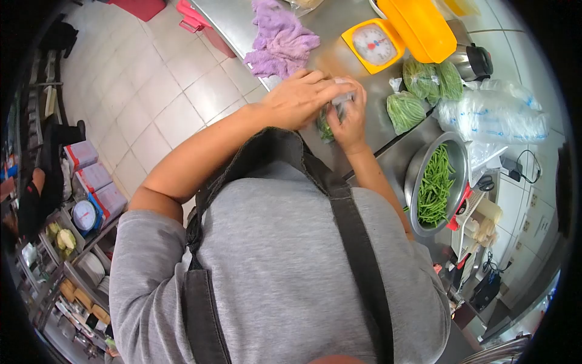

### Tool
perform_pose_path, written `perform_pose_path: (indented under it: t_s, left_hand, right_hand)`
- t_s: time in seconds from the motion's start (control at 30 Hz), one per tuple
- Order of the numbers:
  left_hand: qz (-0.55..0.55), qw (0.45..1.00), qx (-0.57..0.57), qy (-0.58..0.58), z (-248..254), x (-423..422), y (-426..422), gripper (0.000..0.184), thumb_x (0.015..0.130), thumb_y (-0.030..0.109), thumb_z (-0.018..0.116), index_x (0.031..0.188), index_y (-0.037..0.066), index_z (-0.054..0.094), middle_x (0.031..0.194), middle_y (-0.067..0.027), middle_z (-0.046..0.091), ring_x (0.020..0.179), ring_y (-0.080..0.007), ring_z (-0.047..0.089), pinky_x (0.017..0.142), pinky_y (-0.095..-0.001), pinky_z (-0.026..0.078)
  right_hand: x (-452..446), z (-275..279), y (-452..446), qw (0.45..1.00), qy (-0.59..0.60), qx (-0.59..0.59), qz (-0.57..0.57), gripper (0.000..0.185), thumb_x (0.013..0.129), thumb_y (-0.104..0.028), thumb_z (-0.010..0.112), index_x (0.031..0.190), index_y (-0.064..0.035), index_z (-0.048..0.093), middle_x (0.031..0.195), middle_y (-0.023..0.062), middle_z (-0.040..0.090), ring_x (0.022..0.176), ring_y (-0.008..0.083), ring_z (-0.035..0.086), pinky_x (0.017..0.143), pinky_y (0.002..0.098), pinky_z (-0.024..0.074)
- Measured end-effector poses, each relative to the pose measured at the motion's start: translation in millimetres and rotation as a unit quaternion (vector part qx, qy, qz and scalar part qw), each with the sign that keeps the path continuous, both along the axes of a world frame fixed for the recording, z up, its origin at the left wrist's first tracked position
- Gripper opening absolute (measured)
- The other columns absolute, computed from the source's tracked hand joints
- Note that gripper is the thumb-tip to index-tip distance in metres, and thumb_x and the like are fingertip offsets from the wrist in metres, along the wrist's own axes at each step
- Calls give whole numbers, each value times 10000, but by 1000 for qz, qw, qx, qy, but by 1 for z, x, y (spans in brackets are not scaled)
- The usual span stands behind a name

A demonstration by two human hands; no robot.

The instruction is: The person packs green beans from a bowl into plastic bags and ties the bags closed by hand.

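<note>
A clear plastic bag (325,126) with green contents is between my two hands over the steel counter. My left hand (298,98) reaches across from the left, its fingers closed at the gathered top of the bag. On the other side, my right hand (350,118) grips the same bag with thumb and fingers. Part of the bag is hidden behind the hands. To the right lie filled bags of green beans (405,113), and a metal bowl (413,182) holds loose green beans (434,188).
Beyond my hands stand a yellow dial scale (373,45) and a yellow container (421,30). A purple cloth (279,39) lies at the counter's left edge. Clear plastic bags (491,115) are piled at the right, near a metal jug (473,60). Shelves line the far left.
</note>
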State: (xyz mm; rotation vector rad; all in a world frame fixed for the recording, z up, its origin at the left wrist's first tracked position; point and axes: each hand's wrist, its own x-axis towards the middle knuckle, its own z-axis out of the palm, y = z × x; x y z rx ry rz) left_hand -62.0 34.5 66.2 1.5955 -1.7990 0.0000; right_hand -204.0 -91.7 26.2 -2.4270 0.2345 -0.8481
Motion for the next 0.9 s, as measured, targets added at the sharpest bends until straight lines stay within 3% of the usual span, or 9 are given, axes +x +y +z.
perform_pose_path:
  t_s: [0.1,0.2,0.3,0.33,0.43,0.53,0.63,0.77,0.9]
  left_hand:
    - [-8,976,216,21,-2,7,7,509,880,109,614,1363,207,485,1036,-75,641,1010,-253,554,872,-332,404]
    - [-143,770,296,548,12,-6,11,422,908,178,638,1322,197,558,1101,-127,588,1015,-267,529,879,-342,385]
    - [-34,953,184,239,11,-5,8,340,923,226,630,1262,198,620,976,-74,611,934,-237,524,892,-353,343]
    - [-1,995,-13,103,-4,-5,4,371,924,237,626,1294,231,601,901,-54,587,932,-231,506,906,-378,313]
    - [18,992,102,-73,-12,-1,9,369,927,280,608,1296,291,598,956,-32,609,1065,-204,491,908,-378,297]
    - [-39,950,186,246,-3,-9,11,373,927,247,599,1298,284,598,908,-25,599,1057,-184,493,904,-369,293]
    - [-46,954,108,275,-8,-9,3,369,924,218,592,1288,281,605,896,-19,600,989,-180,516,890,-378,304]
    - [28,993,-32,-107,-27,5,1,309,915,200,588,1221,220,633,914,-40,602,967,-196,514,883,-355,330]
    - [28,998,52,4,-33,2,11,155,914,198,585,1045,132,637,864,-53,609,900,-207,573,744,-333,406]
  right_hand:
    - [-1,0,-1,1000,4,-11,-2,314,739,-189,663,1007,-27,650,1212,169,546,1157,383,478,1010,468,367]
    - [-1,4,-1,1000,6,-13,13,323,761,-229,664,1013,-28,651,1209,167,547,1144,375,483,1000,466,373]
    - [-1,2,1,1000,16,-21,8,334,775,-262,663,1020,-37,650,1213,159,542,1135,371,484,993,464,378]
    - [-1,-3,0,1000,8,-17,4,335,776,-265,664,1023,-40,649,1214,157,540,1134,370,483,990,463,380]
    - [-2,-5,-1,1000,11,-8,-2,339,776,-252,668,1037,-38,637,1220,156,536,1138,373,477,987,463,381]
    - [-2,-3,-1,1000,22,-1,6,330,774,-221,677,1034,-26,622,1231,157,531,1146,377,469,993,463,376]
    - [-2,-1,4,1000,1,22,0,303,780,-201,685,1020,-28,620,1237,155,527,1147,370,468,995,461,371]
    - [-6,8,11,996,-8,-65,-59,218,845,-202,663,1009,-58,659,1273,166,493,1184,331,429,1021,429,328]
    - [-20,28,18,988,88,-82,-96,141,831,-130,689,954,-63,677,1169,144,539,1096,308,514,910,405,415]
